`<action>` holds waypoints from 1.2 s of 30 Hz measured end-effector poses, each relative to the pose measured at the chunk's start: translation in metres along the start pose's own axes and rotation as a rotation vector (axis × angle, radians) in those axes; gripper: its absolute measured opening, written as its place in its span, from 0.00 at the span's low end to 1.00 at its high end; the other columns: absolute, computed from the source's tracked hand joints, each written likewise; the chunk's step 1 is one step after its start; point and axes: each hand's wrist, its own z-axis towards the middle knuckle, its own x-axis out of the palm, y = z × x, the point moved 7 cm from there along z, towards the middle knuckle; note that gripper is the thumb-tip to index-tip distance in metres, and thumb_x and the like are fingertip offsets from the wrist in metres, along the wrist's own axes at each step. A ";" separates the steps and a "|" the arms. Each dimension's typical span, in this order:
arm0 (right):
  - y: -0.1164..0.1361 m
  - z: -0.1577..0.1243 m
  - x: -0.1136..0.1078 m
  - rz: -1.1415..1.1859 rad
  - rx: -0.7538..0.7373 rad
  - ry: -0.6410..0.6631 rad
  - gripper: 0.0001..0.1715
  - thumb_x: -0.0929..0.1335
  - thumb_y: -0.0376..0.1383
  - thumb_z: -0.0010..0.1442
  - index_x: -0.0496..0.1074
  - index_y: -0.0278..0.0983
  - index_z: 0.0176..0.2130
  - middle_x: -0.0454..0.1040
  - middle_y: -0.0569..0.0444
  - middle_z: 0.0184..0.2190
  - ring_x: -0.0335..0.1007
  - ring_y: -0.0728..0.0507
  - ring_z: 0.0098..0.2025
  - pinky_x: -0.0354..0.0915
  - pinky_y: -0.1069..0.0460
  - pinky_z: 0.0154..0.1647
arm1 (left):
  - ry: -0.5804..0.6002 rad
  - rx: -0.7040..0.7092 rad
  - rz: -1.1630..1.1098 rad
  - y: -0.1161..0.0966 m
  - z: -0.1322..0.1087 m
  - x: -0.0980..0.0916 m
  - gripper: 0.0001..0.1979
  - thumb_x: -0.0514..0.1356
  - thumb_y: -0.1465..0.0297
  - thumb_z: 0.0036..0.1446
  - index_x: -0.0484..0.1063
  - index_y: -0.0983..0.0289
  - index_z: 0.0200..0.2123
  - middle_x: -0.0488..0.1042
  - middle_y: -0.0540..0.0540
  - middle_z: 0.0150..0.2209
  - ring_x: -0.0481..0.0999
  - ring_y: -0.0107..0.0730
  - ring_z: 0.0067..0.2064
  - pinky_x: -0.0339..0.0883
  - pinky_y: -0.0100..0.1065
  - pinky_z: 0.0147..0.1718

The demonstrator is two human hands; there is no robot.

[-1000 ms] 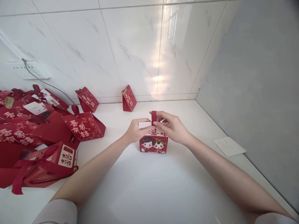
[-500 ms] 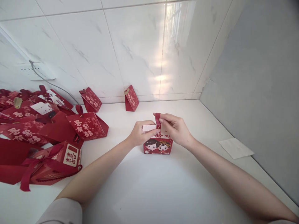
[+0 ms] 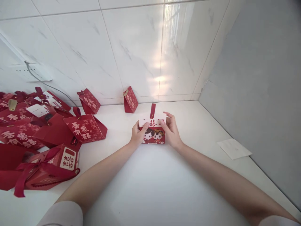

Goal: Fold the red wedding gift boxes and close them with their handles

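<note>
A small red and white box with two cartoon faces on its front is between my hands at the middle of the white table. My left hand grips its left side, thumb on the front. On the right side my right hand holds it, thumb on the front and fingers round the far edge. A dark red ribbon loop stands up from the top of the box. Both hands are closed on the box.
Several red boxes and a box with a ribbon bow lie piled at the left. Two small red boxes stand by the wall, one left, one nearer the middle. White paper lies right, beside a grey panel.
My right hand has let go of the ribbon and moved down to the box's right side. My left hand has shifted to its left side. The ribbon loop now stands free, and the view has moved slightly.
</note>
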 end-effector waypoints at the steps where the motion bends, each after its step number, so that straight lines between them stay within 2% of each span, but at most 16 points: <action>1: -0.012 -0.001 0.002 -0.031 0.036 0.033 0.29 0.64 0.52 0.64 0.56 0.44 0.59 0.71 0.50 0.55 0.69 0.41 0.55 0.67 0.45 0.55 | 0.004 -0.035 -0.035 0.006 0.003 -0.001 0.23 0.64 0.54 0.52 0.73 0.65 0.45 0.79 0.60 0.45 0.78 0.44 0.46 0.71 0.41 0.47; 4: -0.041 0.000 0.008 -0.100 0.175 0.213 0.29 0.63 0.54 0.64 0.61 0.43 0.58 0.69 0.51 0.58 0.68 0.40 0.56 0.64 0.43 0.58 | 0.086 -0.164 -0.175 0.018 0.009 0.002 0.27 0.58 0.50 0.56 0.72 0.65 0.50 0.77 0.61 0.49 0.77 0.45 0.49 0.69 0.44 0.51; 7: -0.048 0.006 0.005 -0.106 0.199 0.337 0.31 0.63 0.55 0.63 0.60 0.44 0.59 0.69 0.52 0.58 0.69 0.40 0.56 0.64 0.42 0.59 | 0.161 -0.252 -0.314 0.021 0.012 0.008 0.31 0.54 0.47 0.58 0.72 0.66 0.51 0.77 0.61 0.50 0.76 0.47 0.52 0.68 0.45 0.53; 9: -0.049 0.010 0.001 -0.070 0.198 0.381 0.31 0.63 0.55 0.63 0.60 0.44 0.60 0.68 0.53 0.59 0.69 0.40 0.56 0.64 0.43 0.59 | 0.162 -0.287 -0.369 0.023 0.013 0.009 0.30 0.54 0.47 0.58 0.74 0.66 0.50 0.77 0.60 0.50 0.76 0.48 0.52 0.68 0.45 0.53; 14: -0.055 0.015 -0.009 -0.053 0.243 0.330 0.31 0.60 0.57 0.64 0.61 0.44 0.58 0.68 0.53 0.59 0.70 0.41 0.55 0.65 0.43 0.59 | 0.165 -0.315 -0.339 0.034 0.016 0.009 0.30 0.56 0.47 0.56 0.76 0.66 0.47 0.78 0.60 0.48 0.77 0.48 0.50 0.69 0.46 0.53; 17: -0.050 0.012 -0.005 -0.017 0.219 0.379 0.34 0.63 0.55 0.63 0.56 0.43 0.61 0.65 0.51 0.61 0.68 0.41 0.57 0.65 0.43 0.59 | 0.147 -0.271 -0.262 0.037 0.017 0.004 0.31 0.55 0.46 0.56 0.75 0.67 0.47 0.78 0.60 0.48 0.77 0.46 0.49 0.67 0.45 0.54; 21: -0.036 0.005 0.004 0.013 0.146 0.487 0.49 0.71 0.51 0.56 0.45 0.43 0.66 0.59 0.47 0.65 0.64 0.39 0.61 0.64 0.43 0.61 | -0.017 -0.096 -0.104 0.025 0.018 -0.014 0.27 0.56 0.49 0.57 0.77 0.67 0.43 0.79 0.59 0.44 0.78 0.43 0.47 0.69 0.41 0.50; 24: -0.032 0.005 0.005 -0.066 0.102 0.486 0.58 0.74 0.49 0.53 0.40 0.43 0.68 0.59 0.46 0.65 0.63 0.38 0.61 0.62 0.41 0.62 | -0.116 -0.004 -0.053 0.016 0.018 -0.022 0.24 0.57 0.51 0.57 0.76 0.67 0.41 0.80 0.57 0.42 0.78 0.41 0.44 0.71 0.38 0.45; 29: -0.040 0.007 0.002 -0.127 0.125 0.470 0.53 0.73 0.49 0.54 0.45 0.41 0.67 0.65 0.46 0.61 0.65 0.38 0.60 0.62 0.41 0.61 | -0.093 -0.092 -0.121 0.023 0.022 -0.020 0.27 0.56 0.50 0.57 0.75 0.67 0.44 0.79 0.59 0.44 0.79 0.43 0.45 0.71 0.41 0.47; 36: -0.041 0.007 0.000 -0.157 0.144 0.467 0.49 0.72 0.49 0.55 0.48 0.41 0.66 0.66 0.47 0.61 0.66 0.38 0.59 0.63 0.41 0.61 | -0.074 -0.170 -0.178 0.031 0.023 -0.017 0.29 0.57 0.48 0.55 0.76 0.67 0.45 0.80 0.59 0.44 0.79 0.47 0.46 0.71 0.44 0.48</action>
